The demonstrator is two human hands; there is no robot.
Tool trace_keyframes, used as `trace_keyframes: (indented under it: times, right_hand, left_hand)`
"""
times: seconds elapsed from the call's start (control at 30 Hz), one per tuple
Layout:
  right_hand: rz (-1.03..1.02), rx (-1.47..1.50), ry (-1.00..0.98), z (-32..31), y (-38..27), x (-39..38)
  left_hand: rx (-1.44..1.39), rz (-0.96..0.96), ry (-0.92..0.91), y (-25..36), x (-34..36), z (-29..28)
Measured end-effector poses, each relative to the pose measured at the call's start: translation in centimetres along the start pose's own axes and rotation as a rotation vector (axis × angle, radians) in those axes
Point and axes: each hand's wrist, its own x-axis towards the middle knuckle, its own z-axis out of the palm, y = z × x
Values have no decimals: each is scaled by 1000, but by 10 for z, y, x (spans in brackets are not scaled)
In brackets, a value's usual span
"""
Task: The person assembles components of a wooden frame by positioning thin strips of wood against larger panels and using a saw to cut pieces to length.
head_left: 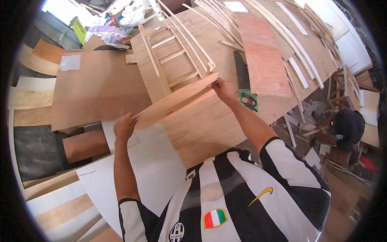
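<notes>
Plywood bench (209,125), thin flat plank (175,101)

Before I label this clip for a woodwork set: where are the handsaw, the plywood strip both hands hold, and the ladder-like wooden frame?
handsaw (242,76), head view, on its dark blade
plywood strip (177,100), head view, middle of its face
ladder-like wooden frame (171,56), head view, on a rung

The plank (175,101) held between both bare hands is pale raw wood, matt, with faint grain. The desk (209,125) under it is unvarnished plywood (a redder, smoother sheet (262,56) lies further back). The handsaw (244,80) has a dark metal blade and a glossy green plastic handle.
</notes>
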Motion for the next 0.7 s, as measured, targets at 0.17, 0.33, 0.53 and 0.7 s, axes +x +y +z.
trace_keyframes:
  times: [0.17,0.33,0.53,0.7]
  right_hand:
    - [9,25,-27,-1,-8,0]
    - [-52,0,55,-1,3,4]
    - [19,-122,97,-15,-36,-5]
    - [-84,-68,227,-24,-45,-8]
  left_hand:
    - [58,-19,-37,-7,-2,1]
    - [23,26,9,-6,6,3]
    - [16,70,43,-17,5,4]
    - [21,74,60,-11,7,2]
